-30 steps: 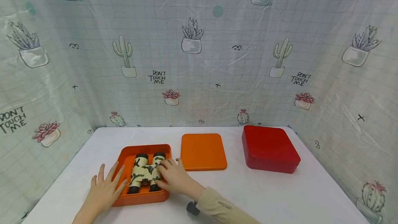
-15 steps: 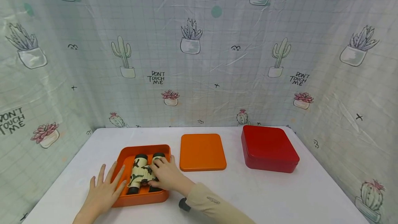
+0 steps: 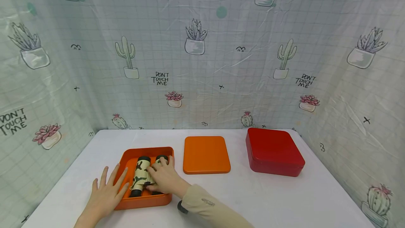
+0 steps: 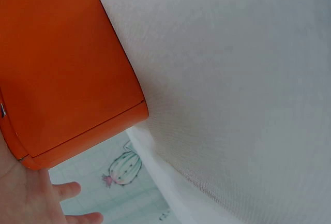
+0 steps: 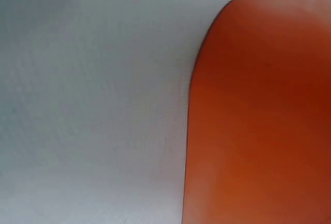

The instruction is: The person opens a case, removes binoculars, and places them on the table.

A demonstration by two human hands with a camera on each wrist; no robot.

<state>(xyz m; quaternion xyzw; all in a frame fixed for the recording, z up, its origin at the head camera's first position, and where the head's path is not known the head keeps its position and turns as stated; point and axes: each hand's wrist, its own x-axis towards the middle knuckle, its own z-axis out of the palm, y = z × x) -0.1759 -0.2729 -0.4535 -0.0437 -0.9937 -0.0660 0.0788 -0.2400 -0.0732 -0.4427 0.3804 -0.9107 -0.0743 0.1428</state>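
Camouflage binoculars [image 3: 139,178] with black ends lie in an open orange tin [image 3: 143,202] at the front left of the table. Over their right barrel and middle is my right hand [image 3: 165,178], fingers spread and touching them from above, hiding much of that half. My left hand [image 3: 104,195] rests at the tin's left rim with fingers straight and spread. In the left wrist view, the fingers [image 4: 67,190] stick out past the corner of the orange tin [image 4: 72,69]. Only the tin's orange side [image 5: 258,120] and white cloth show in the right wrist view.
A flat orange lid [image 3: 206,155] lies right of the tin. Farther right stands a red tin [image 3: 275,150]. The white table [image 3: 246,200] is backed by a cactus-print curtain [image 3: 221,62]. A small dark device [image 3: 181,207] shows below the right sleeve.
My right hand has slid left across the binoculars, covering more of their right half. The binoculars, the tin and my left hand keep their places.
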